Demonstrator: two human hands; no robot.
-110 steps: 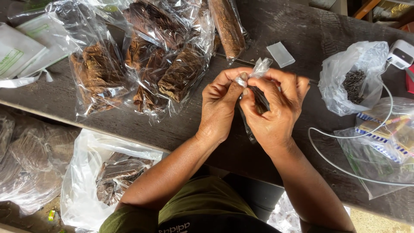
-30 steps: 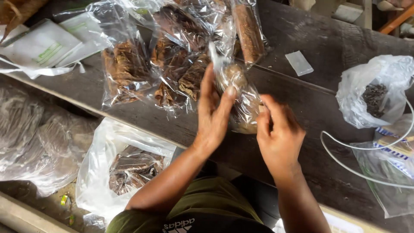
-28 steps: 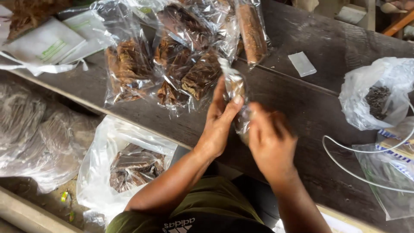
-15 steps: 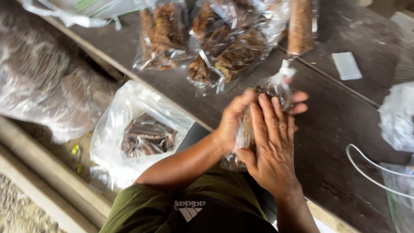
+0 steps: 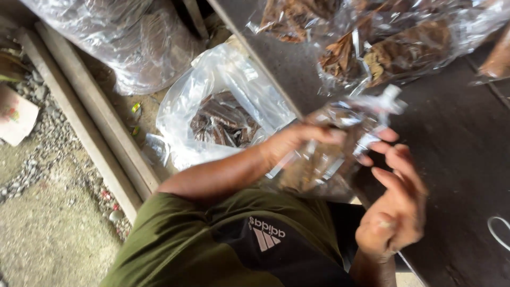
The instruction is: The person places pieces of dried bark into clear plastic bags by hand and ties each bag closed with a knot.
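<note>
Head view: left hand [image 5: 289, 141] fingers clamped round clear packet of brown dried leaves [image 5: 329, 154], held off dark tabletop [image 5: 457, 159] edge; right hand [image 5: 396, 204] fingers spread, steadying packet.

Open clear bag [image 5: 223, 114] beside dark table [image 5: 457, 159]

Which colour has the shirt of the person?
Olive green shirt with a black panel bearing a white logo; seen in the head view.
</note>
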